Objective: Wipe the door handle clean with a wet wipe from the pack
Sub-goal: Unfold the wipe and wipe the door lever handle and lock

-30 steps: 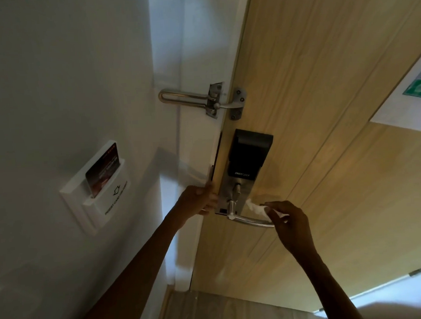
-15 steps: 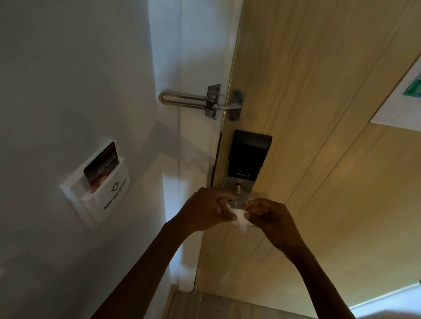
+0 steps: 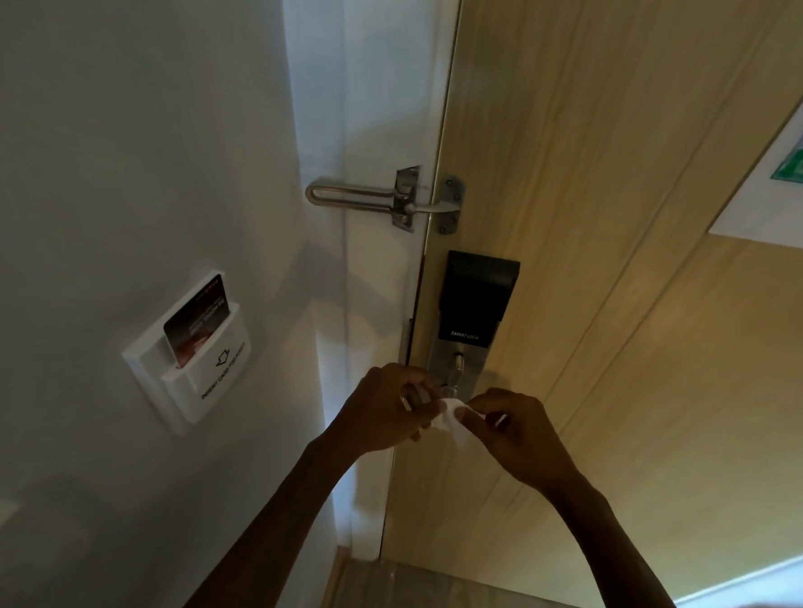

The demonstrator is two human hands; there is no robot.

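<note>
1. Left hand and right hand meet in front of the lock, each pinching an edge of the white wet wipe held between them.
2. Door handle sits just behind the wipe, mostly hidden by the hands; contact cannot be confirmed.
3. Progress, as judged: wipe is drawn and in hand; wiping looks unfinished. Pack not in view.
4. Lock body stands directly above the hands on the door.

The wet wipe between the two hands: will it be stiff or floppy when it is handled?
Probably floppy: the wet wipe looks crumpled and droops below the left hand and right hand. Likely very light, since fingertips alone pinch it. It may bunch up rather than keep flat.
</note>
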